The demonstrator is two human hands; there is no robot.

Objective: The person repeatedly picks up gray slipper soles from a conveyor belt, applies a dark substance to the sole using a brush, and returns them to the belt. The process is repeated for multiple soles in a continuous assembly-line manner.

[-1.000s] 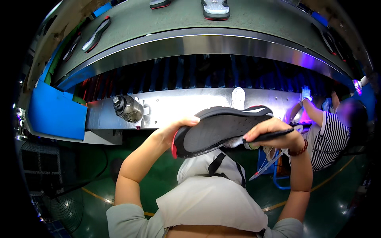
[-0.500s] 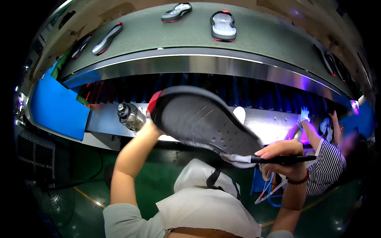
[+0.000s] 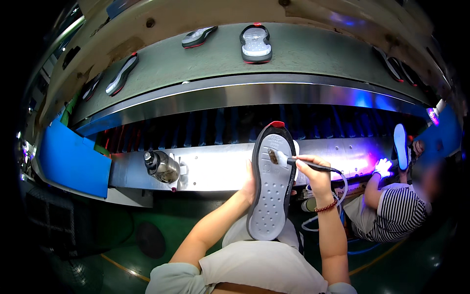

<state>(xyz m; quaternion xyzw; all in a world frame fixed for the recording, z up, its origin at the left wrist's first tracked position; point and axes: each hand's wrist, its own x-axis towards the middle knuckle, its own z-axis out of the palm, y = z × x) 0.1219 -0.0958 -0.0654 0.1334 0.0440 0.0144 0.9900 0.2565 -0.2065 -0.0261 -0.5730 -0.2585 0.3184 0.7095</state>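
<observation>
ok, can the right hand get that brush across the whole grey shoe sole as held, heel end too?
Probably yes. The left hand holds the grey studded shoe sole face-up from its left edge, so its surface is uncovered. The right hand has the black-handled brush on the toe end; nothing lies between it and the heel.

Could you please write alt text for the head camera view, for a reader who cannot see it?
The left hand holds a grey shoe sole upright while the right hand touches a small brush to it, before a conveyor belt carrying more soles.
</observation>
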